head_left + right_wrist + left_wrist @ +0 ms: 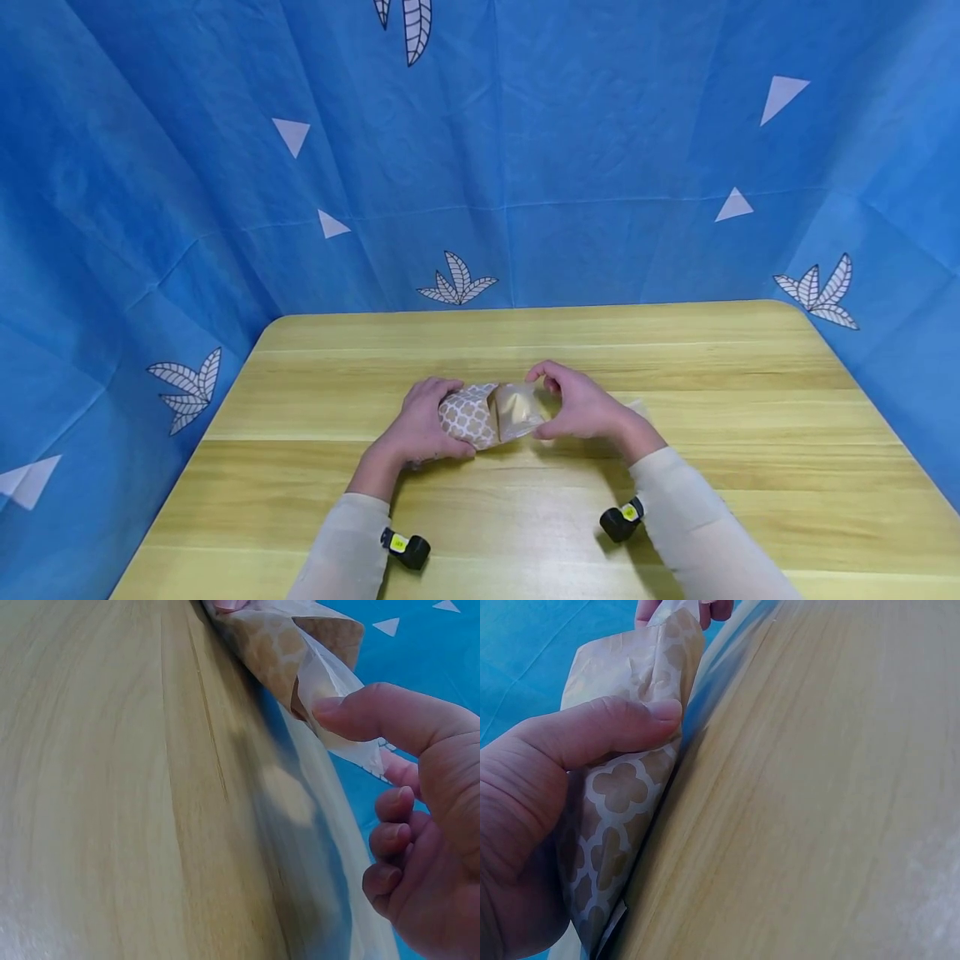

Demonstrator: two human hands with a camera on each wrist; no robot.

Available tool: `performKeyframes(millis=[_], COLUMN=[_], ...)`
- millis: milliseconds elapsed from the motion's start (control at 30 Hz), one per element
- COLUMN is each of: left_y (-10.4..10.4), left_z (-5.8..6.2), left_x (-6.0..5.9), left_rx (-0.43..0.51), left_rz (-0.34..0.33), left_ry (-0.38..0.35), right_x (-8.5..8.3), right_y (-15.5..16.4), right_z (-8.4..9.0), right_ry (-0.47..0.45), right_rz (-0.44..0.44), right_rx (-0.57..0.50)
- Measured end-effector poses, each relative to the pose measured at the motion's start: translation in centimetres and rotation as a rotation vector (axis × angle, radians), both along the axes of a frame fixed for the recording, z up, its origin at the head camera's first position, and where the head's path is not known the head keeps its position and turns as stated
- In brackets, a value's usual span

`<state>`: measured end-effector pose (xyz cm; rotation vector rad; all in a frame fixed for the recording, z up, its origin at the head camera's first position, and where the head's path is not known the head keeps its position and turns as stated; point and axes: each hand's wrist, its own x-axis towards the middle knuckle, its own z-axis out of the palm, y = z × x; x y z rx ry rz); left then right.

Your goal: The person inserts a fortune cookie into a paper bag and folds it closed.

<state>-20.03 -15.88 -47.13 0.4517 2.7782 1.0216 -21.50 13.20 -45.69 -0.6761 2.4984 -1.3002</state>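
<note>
A small brown paper bag point(483, 414) with a white lattice pattern and a clear window end lies on the wooden table point(525, 517), held between both hands. My left hand point(423, 421) grips its patterned end, thumb pressed on the paper point(622, 787). My right hand point(581, 404) pinches the clear, glossy end of the bag point(330, 682) between thumb and fingers. In the right wrist view the lower fingers are curled, away from the bag.
Blue cloth point(525, 167) with white leaf and triangle prints surrounds the table at the back and both sides. Small black wrist cameras point(405, 548) sit on both cream sleeves near the front edge.
</note>
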Motion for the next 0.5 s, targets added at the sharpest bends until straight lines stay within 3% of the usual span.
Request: performKeyframes(millis=[300, 500], left_y=[0.0, 0.0], left_z=[0.0, -0.2], left_x=[-0.2, -0.2], left_rx=[-0.006, -0.005], left_rz=[0.0, -0.001], left_ry=[0.008, 0.009], right_x=[0.0, 0.3], right_y=[-0.8, -1.2], right_z=[-0.1, -0.5], right_ry=[0.07, 0.05], right_rz=[-0.013, -0.027], right_rx=[0.025, 0.024])
